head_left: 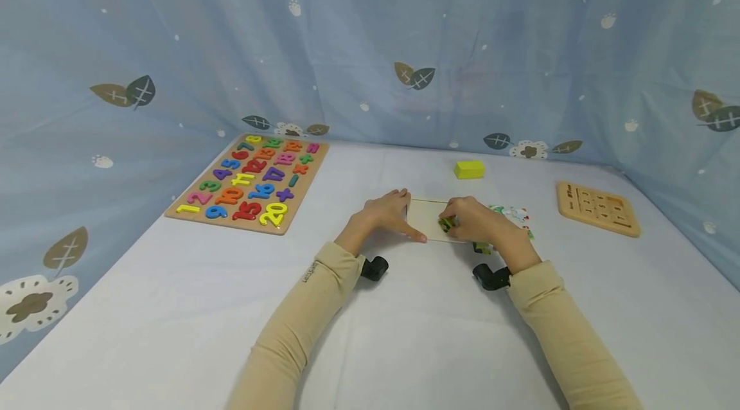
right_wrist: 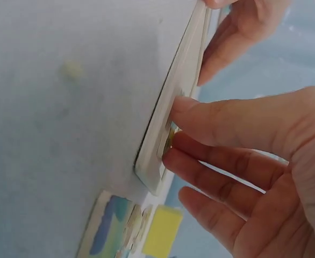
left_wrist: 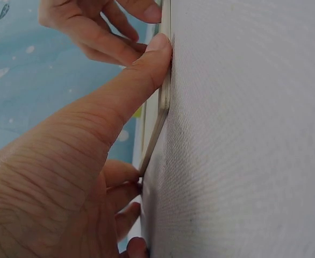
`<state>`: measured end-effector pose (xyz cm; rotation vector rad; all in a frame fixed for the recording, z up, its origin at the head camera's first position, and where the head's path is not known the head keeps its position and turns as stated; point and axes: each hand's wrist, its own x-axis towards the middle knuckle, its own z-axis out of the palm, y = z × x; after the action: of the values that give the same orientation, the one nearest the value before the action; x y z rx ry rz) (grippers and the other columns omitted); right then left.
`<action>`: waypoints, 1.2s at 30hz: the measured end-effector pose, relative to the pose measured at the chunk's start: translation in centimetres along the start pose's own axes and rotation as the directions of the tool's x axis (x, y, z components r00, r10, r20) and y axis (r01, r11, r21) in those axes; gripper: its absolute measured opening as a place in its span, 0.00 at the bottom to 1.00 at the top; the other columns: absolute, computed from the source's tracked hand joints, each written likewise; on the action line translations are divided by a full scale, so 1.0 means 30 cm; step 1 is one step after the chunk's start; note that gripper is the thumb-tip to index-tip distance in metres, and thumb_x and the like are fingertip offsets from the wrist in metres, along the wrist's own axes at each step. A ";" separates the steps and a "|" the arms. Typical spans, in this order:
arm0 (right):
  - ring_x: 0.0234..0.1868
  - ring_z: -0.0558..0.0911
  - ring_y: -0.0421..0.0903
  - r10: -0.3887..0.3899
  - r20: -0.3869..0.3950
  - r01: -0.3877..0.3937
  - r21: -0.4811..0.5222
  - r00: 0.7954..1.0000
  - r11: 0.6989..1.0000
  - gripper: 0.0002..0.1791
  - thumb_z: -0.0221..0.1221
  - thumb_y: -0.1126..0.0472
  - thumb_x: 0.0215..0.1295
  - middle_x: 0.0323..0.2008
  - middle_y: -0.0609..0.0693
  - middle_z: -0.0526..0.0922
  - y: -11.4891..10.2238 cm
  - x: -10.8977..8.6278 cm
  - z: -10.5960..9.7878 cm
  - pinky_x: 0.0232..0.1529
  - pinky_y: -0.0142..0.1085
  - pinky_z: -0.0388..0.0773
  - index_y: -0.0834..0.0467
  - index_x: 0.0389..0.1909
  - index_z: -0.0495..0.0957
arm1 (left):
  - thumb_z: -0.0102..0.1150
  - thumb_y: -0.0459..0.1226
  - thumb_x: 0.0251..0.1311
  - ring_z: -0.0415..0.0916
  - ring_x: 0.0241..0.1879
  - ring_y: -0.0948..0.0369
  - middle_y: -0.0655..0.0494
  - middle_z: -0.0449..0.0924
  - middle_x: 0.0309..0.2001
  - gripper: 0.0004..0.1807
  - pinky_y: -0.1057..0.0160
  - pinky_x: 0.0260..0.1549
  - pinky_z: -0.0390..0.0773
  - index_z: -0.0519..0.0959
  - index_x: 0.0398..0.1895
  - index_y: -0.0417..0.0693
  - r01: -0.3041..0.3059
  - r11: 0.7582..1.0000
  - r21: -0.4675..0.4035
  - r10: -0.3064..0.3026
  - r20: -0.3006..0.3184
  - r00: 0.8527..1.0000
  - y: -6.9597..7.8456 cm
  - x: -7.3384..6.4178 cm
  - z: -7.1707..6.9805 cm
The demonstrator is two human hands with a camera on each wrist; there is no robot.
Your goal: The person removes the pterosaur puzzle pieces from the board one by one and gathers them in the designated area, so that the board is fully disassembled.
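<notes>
A pale wooden puzzle board (head_left: 426, 217) lies flat on the white table. My left hand (head_left: 386, 212) holds its left end, with the thumb (left_wrist: 156, 45) pressed to the near edge and the fingers at the short side (left_wrist: 126, 180). Over the board, my right hand (head_left: 473, 220) pinches a small green and yellow puzzle piece (head_left: 446, 223) between thumb and fingers, close against the surface. In the right wrist view the fingers mostly cover this piece (right_wrist: 170, 138). Just right of the board are colourful picture pieces (head_left: 516, 214), partly behind the right hand, and another green piece (head_left: 482, 247) under the wrist.
A yellow block (head_left: 469, 169) stands behind the board. At the far left lies a wooden number board (head_left: 225, 214) filled with coloured numerals. A small wooden number tablet (head_left: 598, 209) is at the right. A patterned blue curtain (head_left: 370, 44) hangs along the table's back.
</notes>
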<state>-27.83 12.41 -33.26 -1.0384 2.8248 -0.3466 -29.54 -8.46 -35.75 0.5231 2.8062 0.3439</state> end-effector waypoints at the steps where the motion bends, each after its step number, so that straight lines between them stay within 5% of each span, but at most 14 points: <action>1: 0.44 0.82 0.54 0.002 -0.002 -0.002 0.007 1.000 1.000 0.18 0.64 0.70 0.56 0.43 0.60 0.82 0.003 0.000 0.003 0.45 0.45 0.80 0.69 0.48 0.81 | 0.63 0.67 0.46 0.41 0.77 0.55 0.55 0.43 0.78 0.61 0.38 0.65 0.60 0.47 0.77 0.49 0.000 1.000 -0.002 0.000 0.002 1.000 -0.001 0.000 0.000; 10: 0.49 0.81 0.56 0.029 -0.005 -0.029 -0.002 1.000 1.000 0.21 0.63 0.66 0.59 0.49 0.63 0.82 0.001 0.004 0.007 0.48 0.46 0.79 0.69 0.54 0.78 | 0.63 0.67 0.46 0.42 0.77 0.55 0.55 0.44 0.78 0.61 0.38 0.65 0.60 0.48 0.77 0.48 -0.002 1.000 0.003 0.002 -0.006 1.000 -0.001 -0.004 -0.003; 21: 0.32 0.74 0.44 0.010 -0.014 -0.010 0.039 1.000 0.999 0.19 0.63 0.69 0.59 0.38 0.59 0.80 0.008 0.007 0.015 0.34 0.35 0.74 0.72 0.51 0.79 | 0.63 0.67 0.46 0.43 0.77 0.55 0.54 0.44 0.78 0.61 0.38 0.64 0.61 0.48 0.77 0.48 -0.010 1.000 -0.005 0.010 -0.004 1.000 -0.003 -0.001 -0.003; 36: 0.28 0.69 0.43 -0.046 -0.035 0.047 0.006 0.998 0.999 0.15 0.63 0.67 0.60 0.32 0.55 0.76 0.014 0.008 0.016 0.29 0.32 0.67 0.69 0.47 0.82 | 0.62 0.68 0.46 0.42 0.77 0.55 0.54 0.43 0.78 0.61 0.38 0.64 0.60 0.47 0.77 0.48 -0.004 1.000 0.007 0.004 -0.002 1.000 0.000 -0.004 -0.005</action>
<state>-28.19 12.48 -33.85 -1.1091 2.8319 -0.3821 -29.47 -8.52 -35.58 0.5297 2.8096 0.3361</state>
